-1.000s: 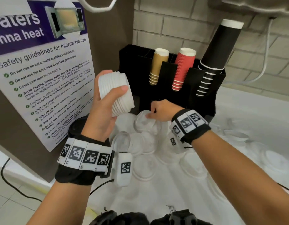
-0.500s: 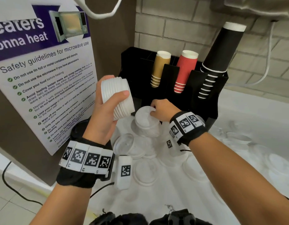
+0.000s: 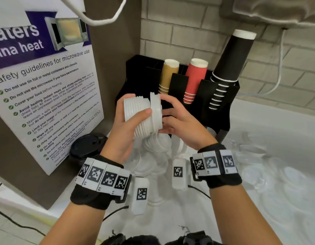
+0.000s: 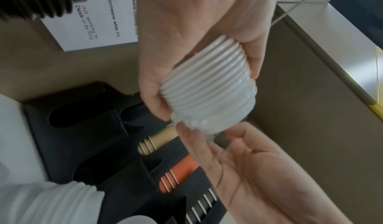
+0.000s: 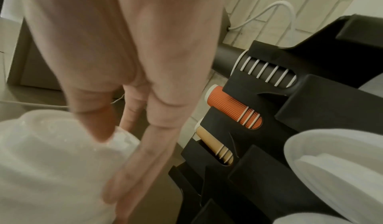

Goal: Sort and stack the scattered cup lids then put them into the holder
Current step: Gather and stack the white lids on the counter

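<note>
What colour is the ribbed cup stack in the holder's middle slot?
Red-orange, with white rims: the ribbed cup stack in the black holder, clearest in the head view.

Three cup stacks (image 3: 195,80) in one holder (image 3: 222,110), two hands (image 3: 121,131), one poster (image 3: 43,96)
</note>
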A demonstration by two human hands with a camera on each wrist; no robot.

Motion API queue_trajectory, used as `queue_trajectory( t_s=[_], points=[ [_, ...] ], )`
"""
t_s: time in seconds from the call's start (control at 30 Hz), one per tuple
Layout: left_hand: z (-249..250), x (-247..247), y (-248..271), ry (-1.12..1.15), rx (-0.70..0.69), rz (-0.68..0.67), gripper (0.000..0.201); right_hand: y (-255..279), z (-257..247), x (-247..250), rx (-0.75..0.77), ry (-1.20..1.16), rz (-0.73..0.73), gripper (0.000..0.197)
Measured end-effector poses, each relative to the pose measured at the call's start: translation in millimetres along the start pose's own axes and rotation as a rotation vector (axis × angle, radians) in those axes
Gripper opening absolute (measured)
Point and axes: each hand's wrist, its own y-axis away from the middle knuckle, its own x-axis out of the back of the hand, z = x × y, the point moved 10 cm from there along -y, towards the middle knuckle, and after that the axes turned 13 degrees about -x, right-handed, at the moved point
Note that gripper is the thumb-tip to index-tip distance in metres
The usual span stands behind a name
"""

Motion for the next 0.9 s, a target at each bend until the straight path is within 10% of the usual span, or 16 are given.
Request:
queue_trajectory(
  t_s=[0.5,0.9],
  points=[
    [-17,-19,16,-0.003,0.143,-0.221,0.061,26,9,8,0.086,-0.04,0.05,0.056],
    [-18,-20,20,0.002,0.109,-0.147,0.062,29,8,3,0.114,0.021,0.084,0.058]
  ],
)
